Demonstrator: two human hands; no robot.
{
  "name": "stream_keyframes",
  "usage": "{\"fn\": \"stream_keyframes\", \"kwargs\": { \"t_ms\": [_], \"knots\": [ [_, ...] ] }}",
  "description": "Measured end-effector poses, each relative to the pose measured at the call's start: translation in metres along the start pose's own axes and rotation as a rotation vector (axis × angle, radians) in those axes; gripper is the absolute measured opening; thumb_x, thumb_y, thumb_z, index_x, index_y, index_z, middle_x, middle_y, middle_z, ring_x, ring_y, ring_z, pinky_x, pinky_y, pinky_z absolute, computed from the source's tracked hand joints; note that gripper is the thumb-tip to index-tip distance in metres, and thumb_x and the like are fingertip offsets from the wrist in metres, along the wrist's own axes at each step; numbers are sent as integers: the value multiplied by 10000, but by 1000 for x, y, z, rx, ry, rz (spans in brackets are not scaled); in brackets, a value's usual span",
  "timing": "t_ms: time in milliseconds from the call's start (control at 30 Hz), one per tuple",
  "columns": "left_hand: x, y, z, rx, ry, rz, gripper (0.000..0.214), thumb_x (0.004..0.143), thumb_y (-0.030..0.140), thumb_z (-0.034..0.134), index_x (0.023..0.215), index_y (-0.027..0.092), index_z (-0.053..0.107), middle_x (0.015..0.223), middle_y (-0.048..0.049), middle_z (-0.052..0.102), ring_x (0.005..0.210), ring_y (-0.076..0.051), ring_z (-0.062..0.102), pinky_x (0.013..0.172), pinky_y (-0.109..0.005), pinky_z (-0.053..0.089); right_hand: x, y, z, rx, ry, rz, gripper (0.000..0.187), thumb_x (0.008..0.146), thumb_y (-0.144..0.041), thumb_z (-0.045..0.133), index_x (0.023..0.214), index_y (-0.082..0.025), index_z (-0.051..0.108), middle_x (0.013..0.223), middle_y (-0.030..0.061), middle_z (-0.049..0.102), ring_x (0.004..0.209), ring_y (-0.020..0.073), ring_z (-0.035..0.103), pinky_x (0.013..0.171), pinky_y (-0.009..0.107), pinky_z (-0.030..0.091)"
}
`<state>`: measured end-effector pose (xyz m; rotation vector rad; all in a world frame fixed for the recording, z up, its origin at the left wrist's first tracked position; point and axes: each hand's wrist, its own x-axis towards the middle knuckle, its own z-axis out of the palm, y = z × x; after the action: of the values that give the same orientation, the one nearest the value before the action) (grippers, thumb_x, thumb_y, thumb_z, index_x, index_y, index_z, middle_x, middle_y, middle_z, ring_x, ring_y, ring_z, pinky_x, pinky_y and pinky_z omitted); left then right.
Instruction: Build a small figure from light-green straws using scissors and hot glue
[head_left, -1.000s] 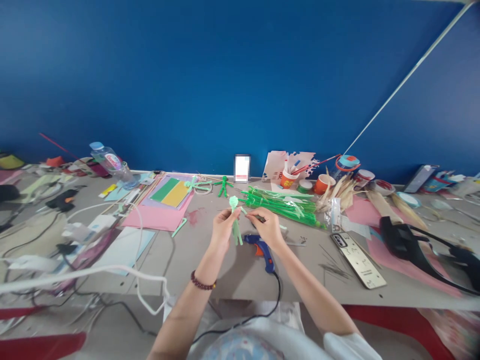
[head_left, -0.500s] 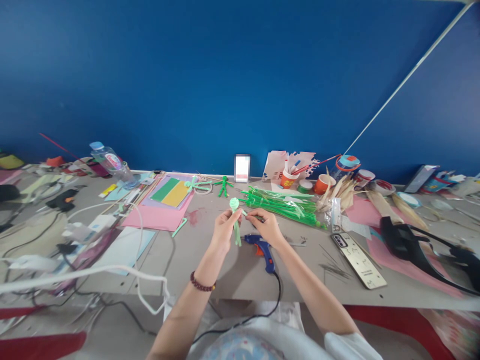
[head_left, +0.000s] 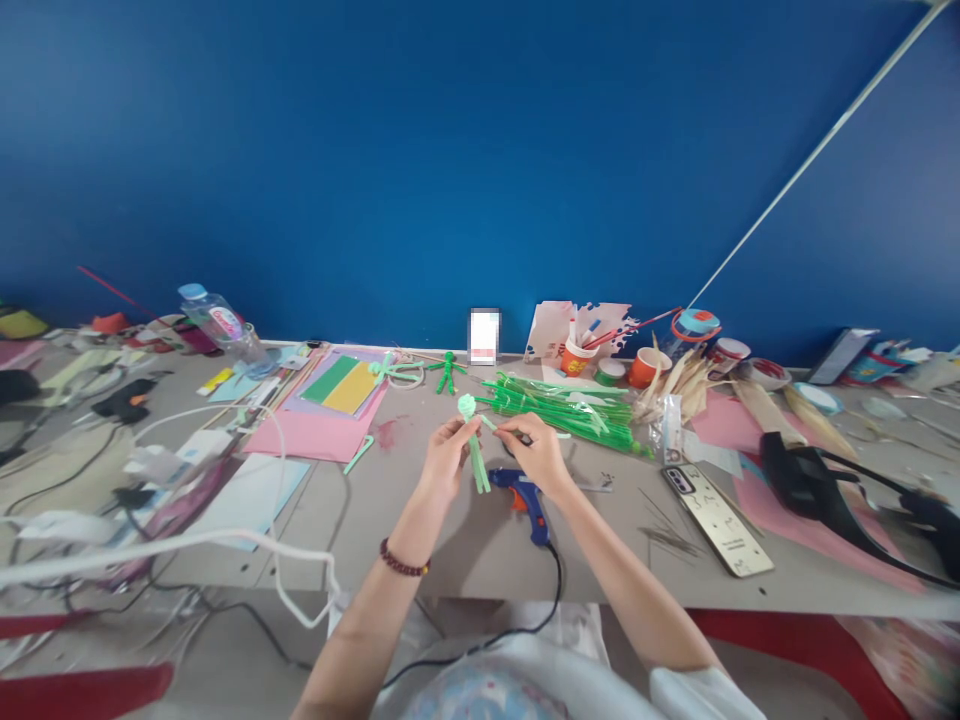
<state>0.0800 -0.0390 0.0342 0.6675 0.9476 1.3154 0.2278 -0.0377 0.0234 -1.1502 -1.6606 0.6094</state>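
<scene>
Both hands are pinching the pale green straw figure (head_left: 474,450) over the near middle of the table (head_left: 390,520): left hand (head_left: 444,462) holding its body upright, right hand (head_left: 536,455) gripping a side strand. I am judging gentle pulling, clear of the glue gun (head_left: 523,497), safest.

No text legible. Clear plastic bottle (head_left: 223,322) label and orange paper cup (head_left: 576,358) print: too blurred to read.

The one camera rides on the person's head, facing forward and somewhat down over the cluttered grey worktable (head_left: 480,545) toward the flat deep-blue wall (head_left: 450,150). The left hand (head_left: 444,462) and right hand (head_left: 537,458) sit near mid-frame, close below the lens, forearms entering from the bottom edge.
</scene>
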Motion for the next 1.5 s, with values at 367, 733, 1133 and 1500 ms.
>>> {"fn": "stream_keyframes", "kwargs": {
  "t_ms": [367,733,1133,1500],
  "knots": [
    [-4,0,-5,161,-153,22,180,573,287,741,575,141,635,534,6,548,456,-81,482,471,-218,390,28,7,-21,101,-189,111,147,719,-356,659,712,-226,728,733,28,698,716,181,612,704,303,463],
    [1,-9,-1,244,138,308,232,625,350,715,698,155,614,646,14,559,512,-83,472,493,-212,396,8,-42,-5,-193,0,-46,125,789,-253,584,726,-229,689,742,35,693,733,185,611,653,272,447],
    [-9,4,-1,-166,-76,-68,222,596,265,749,594,132,571,601,14,525,550,-74,474,452,-199,331,-2,-13,14,-17,72,-2,130,797,-278,595,751,-205,692,752,38,696,700,175,633,617,255,468],
    [-6,3,-5,-117,-125,-39,229,631,313,740,708,133,621,625,12,544,535,-74,485,484,-205,403,23,-9,-14,-34,-26,-146,110,792,-244,627,752,-228,727,756,42,705,742,192,602,675,305,481]
  ]
}}
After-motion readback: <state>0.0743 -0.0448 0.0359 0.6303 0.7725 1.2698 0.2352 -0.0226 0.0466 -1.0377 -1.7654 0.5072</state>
